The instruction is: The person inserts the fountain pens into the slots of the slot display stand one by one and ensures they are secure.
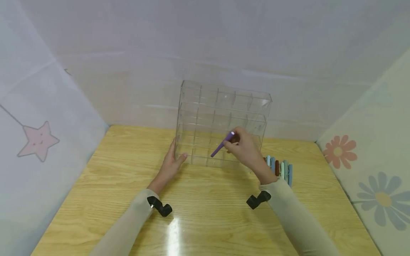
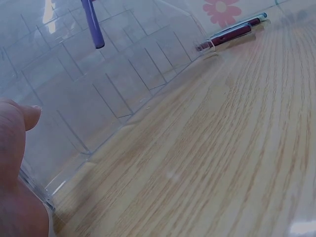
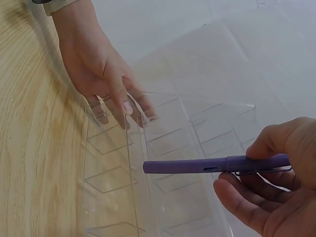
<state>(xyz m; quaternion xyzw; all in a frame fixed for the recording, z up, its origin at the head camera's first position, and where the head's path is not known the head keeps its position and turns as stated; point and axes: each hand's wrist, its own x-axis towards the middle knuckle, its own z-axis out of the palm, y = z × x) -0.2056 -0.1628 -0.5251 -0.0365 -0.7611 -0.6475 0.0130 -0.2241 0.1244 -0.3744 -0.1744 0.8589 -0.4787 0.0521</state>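
Observation:
A clear plastic organizer (image 1: 205, 110), split into rows of small compartments, stands tilted on the table. My left hand (image 1: 169, 161) grips its lower left side, thumb in front and fingers around the edge, as the right wrist view also shows. Between thumb and fingers, my right hand (image 1: 245, 147) pinches a purple pen (image 3: 187, 166) with a clip. The pen slants in front of the lower compartments, its free end pointing down and left in the head view. In the left wrist view only the lower end of the pen and the left thumb (image 2: 32, 117) show clearly.
Several pens (image 1: 290, 174) in blue, green and brown lie side by side to the right, partly behind the right wrist. The wooden table (image 1: 205, 213) meets a pale fabric wall (image 1: 144, 89) behind the organizer. Printed side walls stand left and right.

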